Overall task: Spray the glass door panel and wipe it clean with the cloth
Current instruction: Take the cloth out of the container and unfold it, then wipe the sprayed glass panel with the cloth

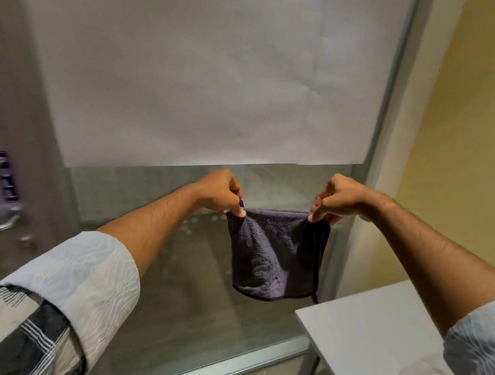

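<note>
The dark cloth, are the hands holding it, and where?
Yes. The dark purple terry cloth hangs by its two top corners: the left hand pinches the left corner, the right hand pinches the right corner.

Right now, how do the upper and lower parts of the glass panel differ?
The upper part is covered by white paper, so it is opaque; the lower part is bare and see-through, with pale spots. The cloth, pinched by the left hand and right hand, hangs before the lower part only. Both share one metal frame.
</note>
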### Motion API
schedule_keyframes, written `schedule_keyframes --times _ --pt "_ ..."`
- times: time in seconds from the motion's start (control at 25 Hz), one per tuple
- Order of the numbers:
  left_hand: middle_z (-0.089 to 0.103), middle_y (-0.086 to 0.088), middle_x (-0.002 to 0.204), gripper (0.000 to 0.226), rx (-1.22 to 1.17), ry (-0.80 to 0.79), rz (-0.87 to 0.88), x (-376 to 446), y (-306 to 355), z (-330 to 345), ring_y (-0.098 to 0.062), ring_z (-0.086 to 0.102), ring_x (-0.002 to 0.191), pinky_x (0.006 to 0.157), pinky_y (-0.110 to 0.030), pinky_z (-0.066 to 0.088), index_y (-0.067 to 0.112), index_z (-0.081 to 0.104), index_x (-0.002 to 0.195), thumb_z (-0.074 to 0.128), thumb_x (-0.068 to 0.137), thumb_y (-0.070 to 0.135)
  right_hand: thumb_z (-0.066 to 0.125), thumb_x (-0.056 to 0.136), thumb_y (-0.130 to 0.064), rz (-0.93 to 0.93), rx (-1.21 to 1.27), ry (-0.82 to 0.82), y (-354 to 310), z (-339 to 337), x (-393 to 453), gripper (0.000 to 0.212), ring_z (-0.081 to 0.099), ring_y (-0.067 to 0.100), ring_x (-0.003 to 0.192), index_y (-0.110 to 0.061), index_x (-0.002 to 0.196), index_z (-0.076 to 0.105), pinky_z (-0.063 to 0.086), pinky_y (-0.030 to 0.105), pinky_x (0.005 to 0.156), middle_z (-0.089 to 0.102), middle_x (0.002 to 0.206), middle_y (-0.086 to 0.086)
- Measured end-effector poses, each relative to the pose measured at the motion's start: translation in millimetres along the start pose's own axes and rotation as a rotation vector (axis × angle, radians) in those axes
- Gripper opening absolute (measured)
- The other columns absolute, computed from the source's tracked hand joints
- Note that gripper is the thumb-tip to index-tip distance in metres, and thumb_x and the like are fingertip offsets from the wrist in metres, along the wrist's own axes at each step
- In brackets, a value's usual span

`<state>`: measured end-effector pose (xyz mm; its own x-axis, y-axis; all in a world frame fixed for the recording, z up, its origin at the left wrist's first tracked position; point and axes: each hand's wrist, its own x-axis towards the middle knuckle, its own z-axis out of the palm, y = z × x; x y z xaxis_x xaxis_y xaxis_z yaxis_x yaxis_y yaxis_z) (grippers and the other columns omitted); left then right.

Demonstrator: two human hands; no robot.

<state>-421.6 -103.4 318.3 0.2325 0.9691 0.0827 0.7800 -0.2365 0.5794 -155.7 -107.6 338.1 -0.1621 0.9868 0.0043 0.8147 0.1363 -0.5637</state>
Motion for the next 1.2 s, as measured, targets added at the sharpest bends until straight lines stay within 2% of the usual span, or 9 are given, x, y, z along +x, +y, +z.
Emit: schedule_keyframes --times 0.08,0.2,0.32,0.48,0.68,0.8,0.92,1.04,1.2 --pt "0.069 -0.006 0.076 0.011 -0.019 0.046 -0.069 -30 -32 -26 -0.015 0.062 0.074 0.064 -0.028 0.054 0.003 0.075 0.083 0.080 0.074 0.006 0.082 0.071 -0.001 -0.067 0.000 -0.036 -39 24 6 0.009 0.070 0.020 0.067 -0.001 0.076 0.075 0.062 0.034 0.068 0.073 0.074 0.012" --pt "0.069 -0.004 0.075 0.010 -0.024 0.140 -0.149 -84 -78 -68 -0.014 0.063 0.075 0.062 -0.023 0.051 0.004 0.076 0.082 0.080 0.074 0.005 0.082 0.071 -0.002 -0.165 0.016 -0.084 -103 63 6 0.014 0.071 0.019 0.068 0.001 0.084 0.076 0.061 0.027 0.060 0.074 0.078 0.014" --pt "0.068 -0.002 0.071 0.008 0.028 0.230 -0.206 -145 -117 -111 -0.011 0.062 0.069 0.058 -0.019 0.048 0.008 0.076 0.080 0.081 0.073 0.008 0.083 0.070 -0.002 -0.262 0.042 -0.098 -170 102 -4 0.013 0.072 0.021 0.071 -0.001 0.083 0.078 0.062 0.028 0.063 0.075 0.077 0.011" --pt "0.067 -0.001 0.066 0.008 0.087 0.325 -0.258 -227 -165 -164 -0.012 0.062 0.065 0.060 -0.023 0.054 0.012 0.076 0.076 0.082 0.071 0.009 0.082 0.070 -0.004 -0.374 0.040 -0.137 -256 153 -20 0.010 0.071 0.019 0.067 -0.005 0.079 0.079 0.060 0.026 0.061 0.073 0.070 0.008" --pt "0.055 0.004 0.058 0.011 0.186 0.416 -0.389 -327 -218 -222 -0.007 0.052 0.055 0.046 -0.013 0.039 0.011 0.076 0.085 0.081 0.074 0.013 0.083 0.068 -0.004 -0.521 0.059 -0.201 -362 222 -36 0.008 0.066 0.017 0.062 -0.006 0.074 0.079 0.058 0.025 0.058 0.070 0.066 0.009" --pt "0.048 0.007 0.053 0.008 0.242 0.488 -0.451 -382 -244 -253 -0.004 0.044 0.050 0.040 -0.007 0.031 0.016 0.075 0.080 0.079 0.074 0.013 0.083 0.068 -0.004 -0.609 0.063 -0.241 -424 260 -46 0.008 0.063 0.015 0.057 -0.003 0.075 0.078 0.059 0.027 0.058 0.068 0.062 0.008" --pt "0.050 0.008 0.053 0.007 0.274 0.580 -0.508 -433 -269 -284 -0.003 0.045 0.051 0.042 -0.007 0.032 0.015 0.076 0.080 0.079 0.074 0.014 0.083 0.069 -0.003 -0.716 0.074 -0.293 -487 294 -54 0.006 0.062 0.017 0.057 -0.005 0.071 0.078 0.059 0.030 0.059 0.068 0.065 0.012" --pt "0.050 0.007 0.054 0.008 0.327 0.647 -0.567 -468 -292 -310 -0.003 0.046 0.052 0.043 -0.007 0.034 0.015 0.076 0.082 0.080 0.075 0.015 0.082 0.071 -0.002 -0.779 0.086 -0.343 -539 325 -55 0.007 0.061 0.018 0.058 -0.006 0.072 0.077 0.055 0.025 0.052 0.067 0.066 0.013" --pt "0.049 0.008 0.053 0.008 0.356 0.717 -0.622 -500 -326 -345 -0.003 0.046 0.051 0.050 -0.011 0.037 0.012 0.077 0.084 0.079 0.076 0.014 0.082 0.072 -0.003 -0.859 0.104 -0.379 -604 361 -49 0.007 0.062 0.017 0.061 -0.003 0.077 0.077 0.058 0.024 0.053 0.067 0.066 0.009"
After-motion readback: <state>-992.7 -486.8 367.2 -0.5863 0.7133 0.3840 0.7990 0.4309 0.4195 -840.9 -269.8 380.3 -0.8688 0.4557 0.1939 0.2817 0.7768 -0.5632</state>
